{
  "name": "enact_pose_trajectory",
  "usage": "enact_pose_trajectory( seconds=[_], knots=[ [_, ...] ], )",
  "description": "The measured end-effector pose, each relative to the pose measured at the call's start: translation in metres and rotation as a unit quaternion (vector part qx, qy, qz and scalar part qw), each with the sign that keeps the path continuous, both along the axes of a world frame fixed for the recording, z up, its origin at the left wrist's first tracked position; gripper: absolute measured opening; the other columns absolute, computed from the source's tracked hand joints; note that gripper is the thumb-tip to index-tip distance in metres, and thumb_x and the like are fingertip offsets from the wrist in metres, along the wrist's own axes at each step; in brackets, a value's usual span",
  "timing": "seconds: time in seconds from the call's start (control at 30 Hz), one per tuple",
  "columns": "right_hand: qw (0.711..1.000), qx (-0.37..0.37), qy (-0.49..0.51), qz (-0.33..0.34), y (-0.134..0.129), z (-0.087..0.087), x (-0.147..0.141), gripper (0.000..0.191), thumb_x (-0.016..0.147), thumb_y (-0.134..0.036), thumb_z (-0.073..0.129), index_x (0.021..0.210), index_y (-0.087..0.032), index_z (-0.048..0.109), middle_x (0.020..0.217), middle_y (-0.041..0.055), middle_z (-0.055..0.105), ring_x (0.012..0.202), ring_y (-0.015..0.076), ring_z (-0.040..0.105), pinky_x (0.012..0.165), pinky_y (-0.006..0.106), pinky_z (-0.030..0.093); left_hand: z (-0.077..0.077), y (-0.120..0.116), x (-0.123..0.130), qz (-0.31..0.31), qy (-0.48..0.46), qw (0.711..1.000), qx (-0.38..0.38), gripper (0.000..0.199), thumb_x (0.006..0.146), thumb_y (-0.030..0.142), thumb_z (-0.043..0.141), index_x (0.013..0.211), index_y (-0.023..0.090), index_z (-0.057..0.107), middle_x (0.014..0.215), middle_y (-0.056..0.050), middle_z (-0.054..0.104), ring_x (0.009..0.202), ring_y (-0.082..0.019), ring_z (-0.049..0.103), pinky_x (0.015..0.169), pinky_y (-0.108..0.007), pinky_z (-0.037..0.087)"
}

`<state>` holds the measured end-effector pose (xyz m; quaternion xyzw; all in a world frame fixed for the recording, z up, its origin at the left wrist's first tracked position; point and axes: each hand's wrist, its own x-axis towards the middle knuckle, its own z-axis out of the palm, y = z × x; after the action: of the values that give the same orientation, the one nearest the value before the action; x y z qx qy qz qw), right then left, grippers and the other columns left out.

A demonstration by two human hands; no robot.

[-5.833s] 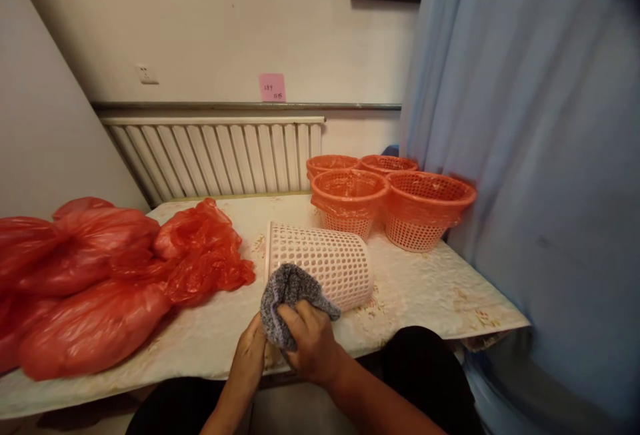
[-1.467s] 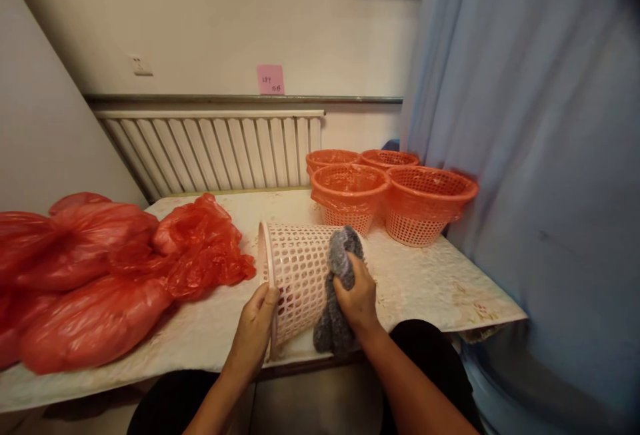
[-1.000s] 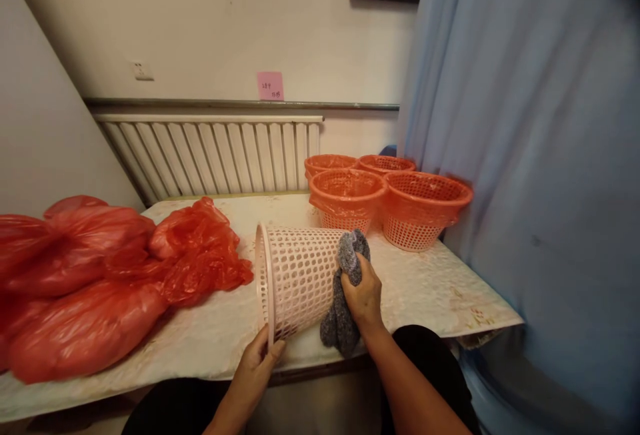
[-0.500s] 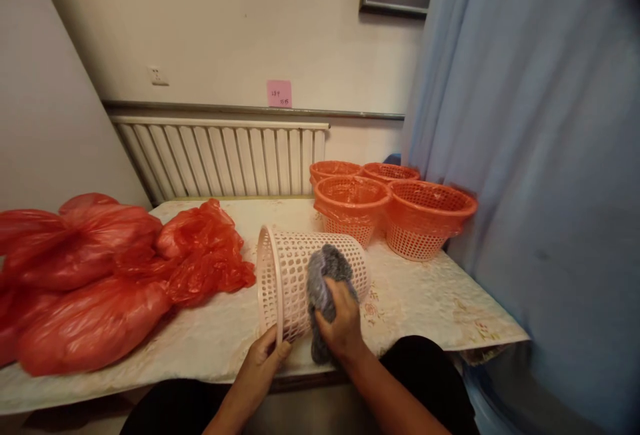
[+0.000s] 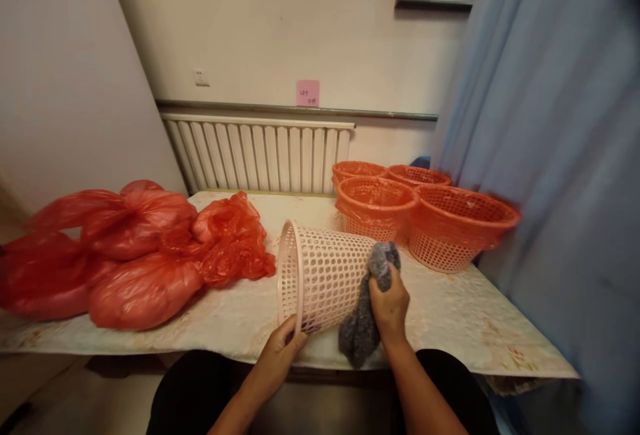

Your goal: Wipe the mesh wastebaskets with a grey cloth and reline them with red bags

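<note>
A pale pink perforated plastic wastebasket [image 5: 330,275] lies on its side on the table, its mouth facing left. My left hand [image 5: 280,355] grips its rim at the lower front, thumb outside. A grey fuzzy cloth [image 5: 361,331] is bunched in my right hand [image 5: 391,305], which is closed around it at the basket's base end. Part of the cloth hangs down toward the table's front edge. The fingertips of my right hand are partly hidden by the cloth.
Several wastebaskets lined with red bags [image 5: 377,205] stand at the back right, beside a blue curtain [image 5: 550,155]. Filled red plastic bags [image 5: 145,291] and a crumpled red bag [image 5: 233,241] lie on the left. A flowered cloth covers the table [image 5: 240,321]. Behind it is a radiator [image 5: 260,155].
My right hand has moved the cloth right along the basket's side to its base end. The left hand still holds the rim. The whole view has shifted left.
</note>
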<state>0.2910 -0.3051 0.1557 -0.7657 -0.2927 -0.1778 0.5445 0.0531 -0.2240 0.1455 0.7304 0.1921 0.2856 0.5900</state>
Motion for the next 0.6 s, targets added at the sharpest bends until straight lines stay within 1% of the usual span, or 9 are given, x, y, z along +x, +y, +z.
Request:
enact_pose_trajectory(
  seconds=[0.07,0.13,0.17,0.27,0.33,0.4,0.47,0.53,0.6],
  knots=[
    [0.997,-0.011,0.057,-0.040,-0.001,0.001,0.011,0.051,0.077,-0.036,0.051,0.122,-0.014,0.057,0.110,0.0149,0.066,0.101,0.0302,0.061,0.090,0.043,0.046,-0.005,-0.001,-0.003,-0.006,0.004,1.000,-0.003,0.044,0.084,0.039,0.057,0.123,0.019,0.061,0.122,-0.008,0.066,0.111,-0.026,0.058,0.103,-0.038,0.038],
    [0.997,-0.010,0.066,-0.047,0.001,0.001,0.012,0.053,0.076,-0.037,0.051,0.122,-0.012,0.057,0.111,0.0164,0.066,0.102,0.0316,0.061,0.090,0.044,0.045,-0.010,-0.001,-0.007,-0.005,0.016,1.000,-0.004,0.043,0.083,0.036,0.059,0.122,0.019,0.062,0.120,-0.008,0.067,0.108,-0.026,0.059,0.102,-0.039,0.039],
    [0.998,-0.004,0.054,-0.038,0.002,0.000,0.008,0.053,0.076,-0.036,0.051,0.123,-0.012,0.056,0.113,0.0170,0.065,0.105,0.0317,0.060,0.092,0.044,0.045,-0.011,0.000,-0.009,-0.004,0.023,1.000,-0.001,0.042,0.082,0.035,0.060,0.121,0.019,0.063,0.119,-0.007,0.067,0.107,-0.026,0.059,0.102,-0.039,0.038],
    [0.999,0.018,-0.028,0.030,0.006,-0.003,-0.015,0.049,0.079,-0.033,0.051,0.123,-0.012,0.055,0.116,0.0160,0.063,0.107,0.0291,0.058,0.094,0.044,0.045,-0.011,0.003,-0.011,-0.012,0.031,0.999,0.008,0.039,0.084,0.030,0.058,0.121,0.021,0.064,0.122,-0.006,0.066,0.110,-0.026,0.058,0.104,-0.039,0.036],
    [0.989,0.022,-0.100,0.104,0.006,-0.006,-0.039,0.046,0.080,-0.029,0.052,0.123,-0.013,0.053,0.113,0.0144,0.063,0.105,0.0271,0.059,0.092,0.043,0.047,-0.008,0.004,-0.009,-0.021,0.023,0.999,0.002,0.039,0.085,0.029,0.058,0.123,0.022,0.063,0.124,-0.006,0.065,0.115,-0.026,0.056,0.105,-0.038,0.036],
    [0.966,0.013,-0.175,0.192,0.004,-0.010,-0.065,0.047,0.080,-0.026,0.053,0.126,-0.014,0.051,0.109,0.0131,0.062,0.101,0.0259,0.060,0.087,0.041,0.050,-0.005,0.004,-0.007,-0.026,0.009,1.000,-0.005,0.040,0.084,0.031,0.058,0.123,0.021,0.062,0.124,-0.005,0.065,0.116,-0.026,0.055,0.105,-0.038,0.036],
    [0.936,0.002,-0.232,0.263,0.002,-0.013,-0.089,0.051,0.081,-0.026,0.055,0.130,-0.014,0.047,0.106,0.0131,0.062,0.096,0.0255,0.060,0.080,0.039,0.053,-0.002,0.002,-0.006,-0.024,-0.004,1.000,-0.007,0.039,0.084,0.033,0.059,0.120,0.020,0.064,0.121,-0.005,0.067,0.110,-0.026,0.058,0.102,-0.037,0.039],
    [0.920,-0.007,-0.260,0.293,0.002,-0.015,-0.103,0.052,0.082,-0.028,0.055,0.130,-0.013,0.045,0.099,0.0126,0.062,0.088,0.0252,0.061,0.071,0.037,0.054,0.001,0.002,-0.006,-0.016,-0.007,1.000,-0.009,0.037,0.084,0.035,0.057,0.117,0.019,0.066,0.117,-0.005,0.068,0.104,-0.026,0.060,0.098,-0.037,0.042],
    [0.921,-0.022,-0.260,0.288,0.006,-0.015,-0.101,0.048,0.082,-0.028,0.054,0.128,-0.014,0.048,0.093,0.0111,0.062,0.082,0.0246,0.061,0.067,0.036,0.053,0.003,0.003,-0.007,-0.006,-0.002,1.000,-0.019,0.038,0.084,0.039,0.057,0.116,0.019,0.067,0.114,-0.005,0.070,0.105,-0.027,0.060,0.097,-0.038,0.043]
  ],
)
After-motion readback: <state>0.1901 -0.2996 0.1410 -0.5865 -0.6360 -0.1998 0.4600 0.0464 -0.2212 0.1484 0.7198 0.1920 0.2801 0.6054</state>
